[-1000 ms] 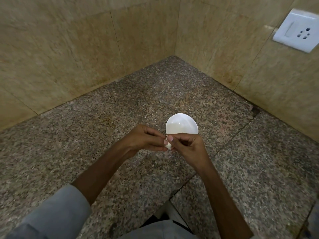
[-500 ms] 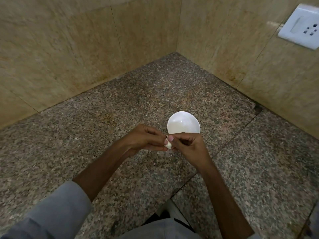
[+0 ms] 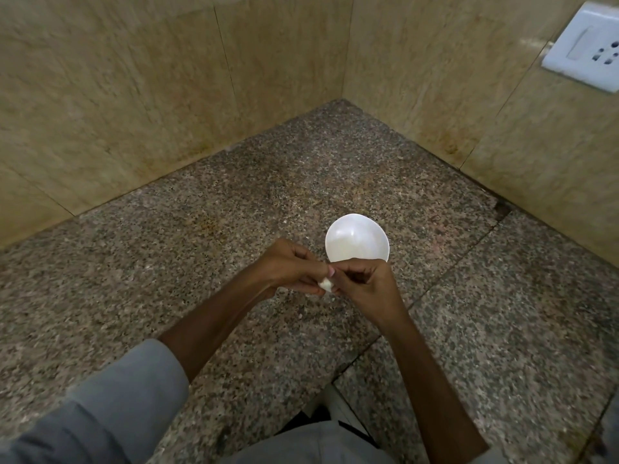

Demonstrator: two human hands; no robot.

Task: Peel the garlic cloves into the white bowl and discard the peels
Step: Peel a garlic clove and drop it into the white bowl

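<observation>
A small white garlic clove point(image 3: 326, 284) is pinched between both hands just in front of the white bowl point(image 3: 357, 236). My left hand point(image 3: 288, 269) holds it from the left with curled fingers. My right hand point(image 3: 365, 283) grips it from the right, thumb tip on top of the clove. The bowl stands on the granite counter, and its near rim is hidden behind my right hand. Nothing shows inside the visible part of the bowl.
The speckled granite counter point(image 3: 201, 262) runs into a corner of beige tiled walls point(image 3: 134, 95). A white wall socket point(image 3: 584, 45) sits high on the right wall. A seam crosses the counter at right.
Both hands stay together on the clove; my right thumb has shifted slightly over it. The view has tilted down a little, so the bowl and the hands sit a bit higher in frame.
</observation>
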